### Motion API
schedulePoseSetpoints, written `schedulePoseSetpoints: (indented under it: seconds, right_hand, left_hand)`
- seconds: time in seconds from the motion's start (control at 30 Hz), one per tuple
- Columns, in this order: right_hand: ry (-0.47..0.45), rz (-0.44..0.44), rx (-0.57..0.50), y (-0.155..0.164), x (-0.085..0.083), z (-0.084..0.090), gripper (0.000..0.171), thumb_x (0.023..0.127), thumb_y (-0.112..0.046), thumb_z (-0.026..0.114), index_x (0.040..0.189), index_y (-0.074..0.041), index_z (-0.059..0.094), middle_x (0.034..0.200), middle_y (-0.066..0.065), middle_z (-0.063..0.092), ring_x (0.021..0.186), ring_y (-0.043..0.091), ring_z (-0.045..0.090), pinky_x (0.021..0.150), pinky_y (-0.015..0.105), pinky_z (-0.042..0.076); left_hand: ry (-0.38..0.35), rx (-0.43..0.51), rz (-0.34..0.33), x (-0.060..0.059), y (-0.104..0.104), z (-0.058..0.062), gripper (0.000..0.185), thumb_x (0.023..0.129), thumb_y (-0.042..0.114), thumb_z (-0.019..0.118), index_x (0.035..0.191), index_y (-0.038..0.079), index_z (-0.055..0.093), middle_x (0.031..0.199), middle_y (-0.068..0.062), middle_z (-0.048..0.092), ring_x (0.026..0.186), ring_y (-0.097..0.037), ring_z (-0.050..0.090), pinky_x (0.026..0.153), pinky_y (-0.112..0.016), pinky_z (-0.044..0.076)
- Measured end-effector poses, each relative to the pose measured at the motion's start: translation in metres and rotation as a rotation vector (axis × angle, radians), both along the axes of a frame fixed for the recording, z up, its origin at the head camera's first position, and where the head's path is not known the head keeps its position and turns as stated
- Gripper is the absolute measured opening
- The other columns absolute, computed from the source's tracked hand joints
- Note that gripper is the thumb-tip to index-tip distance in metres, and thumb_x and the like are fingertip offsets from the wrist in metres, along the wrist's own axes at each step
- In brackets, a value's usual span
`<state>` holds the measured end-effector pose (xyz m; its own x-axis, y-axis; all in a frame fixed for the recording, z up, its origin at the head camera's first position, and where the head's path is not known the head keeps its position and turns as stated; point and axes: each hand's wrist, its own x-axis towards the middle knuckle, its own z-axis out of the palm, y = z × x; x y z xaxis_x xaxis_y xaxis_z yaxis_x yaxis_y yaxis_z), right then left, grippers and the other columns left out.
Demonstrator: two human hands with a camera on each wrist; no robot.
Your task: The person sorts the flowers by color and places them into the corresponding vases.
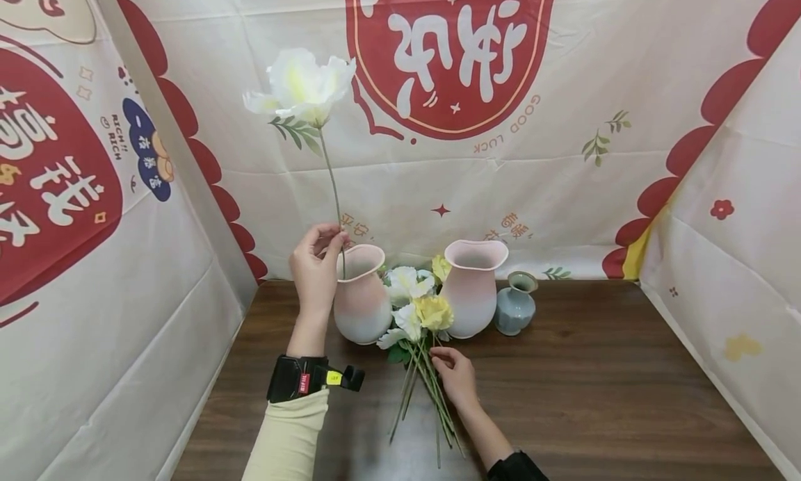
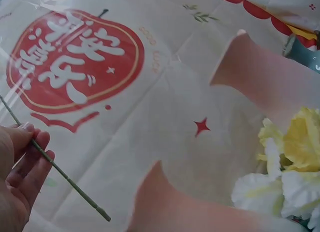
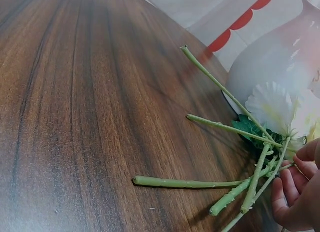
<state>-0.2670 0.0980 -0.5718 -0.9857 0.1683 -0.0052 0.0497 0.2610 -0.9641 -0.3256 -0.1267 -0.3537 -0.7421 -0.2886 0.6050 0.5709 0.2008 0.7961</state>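
The left hand pinches a white flower's stem above the left vase; top-heavy, it could tip or miss the mouth. The right hand grasps the stems on the table.

Left hand pinches white flower stem above pink vase.

The head view looks forward and down from the near edge of the counter, taking in both hands, the vases and the far printed backdrop. The left wrist view sits close, facing up at that backdrop past the left vase. The right wrist view skims low over the counter, sharing the loose flower stems with the head view.
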Motion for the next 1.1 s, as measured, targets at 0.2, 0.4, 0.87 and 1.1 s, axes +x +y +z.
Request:
schedulePoseSetpoints:
  seconds: [0.2,0.4,0.87,1.1]
  right_hand:
    - [0.004,0.009,0.0,0.002,0.0,-0.001,0.019,0.09,-0.005,0.06,0.107,0.001,0.067,0.102,0.016,0.068,0.086,0.019,0.064,0.066,0.023,0.051]
    - [0.008,0.013,-0.007,0.001,0.001,0.001,0.019,0.09,-0.004,0.06,0.107,0.001,0.066,0.104,0.018,0.067,0.089,0.022,0.064,0.067,0.022,0.051]
    - [-0.003,0.002,-0.002,0.001,0.0,0.003,0.019,0.09,-0.003,0.059,0.106,0.0,0.067,0.103,0.016,0.068,0.086,0.017,0.063,0.066,0.022,0.051]
    - [-0.009,0.009,0.003,0.003,-0.001,0.0,0.019,0.09,-0.004,0.059,0.107,-0.001,0.067,0.104,0.015,0.068,0.086,0.016,0.063,0.066,0.022,0.051]
  left_hand:
    - [-0.048,-0.068,0.057,-0.011,-0.002,-0.021,0.018,0.088,0.02,0.067,0.094,0.004,0.067,0.092,-0.009,0.07,0.085,-0.02,0.069,0.074,-0.024,0.055]
    - [-0.24,-0.336,0.147,-0.011,-0.008,-0.033,0.036,0.082,0.023,0.074,0.113,0.006,0.064,0.116,-0.011,0.065,0.116,-0.027,0.056,0.102,-0.041,0.042]
    - [-0.505,-0.259,-0.043,-0.006,-0.019,-0.08,0.111,0.071,0.041,0.081,0.15,0.012,0.009,0.143,-0.022,0.038,0.13,-0.034,0.04,0.107,-0.049,0.035]
    - [-0.49,-0.225,-0.11,-0.01,-0.015,-0.1,0.096,0.074,0.028,0.081,0.144,0.007,0.02,0.141,-0.019,0.04,0.134,-0.03,0.037,0.11,-0.044,0.031]
